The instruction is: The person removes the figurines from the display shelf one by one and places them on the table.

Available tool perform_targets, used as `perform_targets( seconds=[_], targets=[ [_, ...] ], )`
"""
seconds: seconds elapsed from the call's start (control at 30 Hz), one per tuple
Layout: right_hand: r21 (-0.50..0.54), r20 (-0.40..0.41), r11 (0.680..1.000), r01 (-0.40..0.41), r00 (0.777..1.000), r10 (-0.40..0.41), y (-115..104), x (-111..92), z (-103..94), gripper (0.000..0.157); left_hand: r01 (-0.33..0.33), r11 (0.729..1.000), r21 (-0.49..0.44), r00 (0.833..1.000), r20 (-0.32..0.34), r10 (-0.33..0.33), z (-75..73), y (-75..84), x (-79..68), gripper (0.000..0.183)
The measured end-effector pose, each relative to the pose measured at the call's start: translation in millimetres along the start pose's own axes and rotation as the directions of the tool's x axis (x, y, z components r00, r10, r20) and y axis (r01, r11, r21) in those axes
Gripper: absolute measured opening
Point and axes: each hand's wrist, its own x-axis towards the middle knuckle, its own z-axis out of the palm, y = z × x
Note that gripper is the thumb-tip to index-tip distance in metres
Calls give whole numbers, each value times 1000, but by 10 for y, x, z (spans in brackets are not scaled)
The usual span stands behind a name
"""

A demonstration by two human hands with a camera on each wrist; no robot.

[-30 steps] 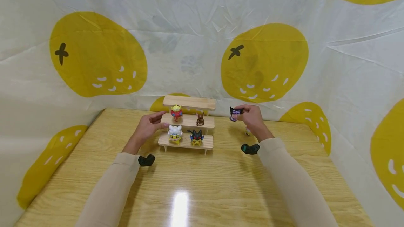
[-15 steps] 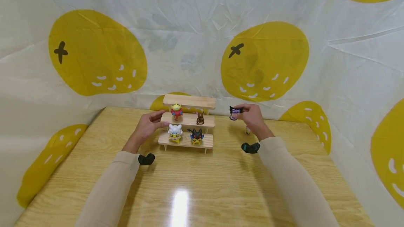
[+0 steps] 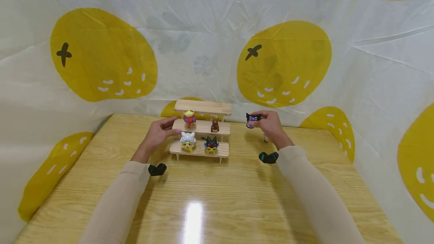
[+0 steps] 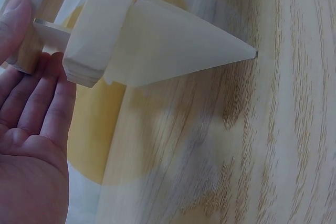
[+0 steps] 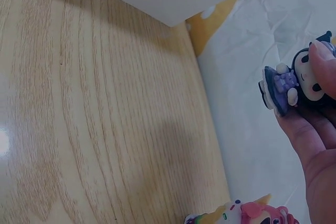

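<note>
My left hand [image 3: 157, 135] holds the left end of the three-tier wooden display stand [image 3: 203, 107] at its middle board, thumb in front and fingers behind in the left wrist view. To the right of the stand, my right hand [image 3: 271, 125] pinches a small figurine [image 5: 287, 83] with a black hood and purple dress, held off the table. On the middle board stand a red-and-yellow figurine [image 3: 189, 119] and a brown mouse-like one [image 3: 215, 125]. The bottom board bears a white-hooded yellow figurine [image 3: 188, 141] and a black-hooded one [image 3: 211, 145]. The top board bears nothing.
Below my right hand, another small figurine [image 3: 266, 138] stands on the wooden table [image 3: 217, 199]; its pink top shows in the right wrist view. A white cloth backdrop [image 3: 196, 48] with yellow fruit shapes rises behind the table. Black devices sit at both cuffs.
</note>
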Motion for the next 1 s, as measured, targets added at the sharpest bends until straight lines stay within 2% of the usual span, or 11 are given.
perform_targets(
  seconds=[1.0],
  targets=[
    [-17,-36,999,-28,999,27,151,48,80,39,12,1000,11,1000,-3,-12,3,37,-6,67]
  ],
)
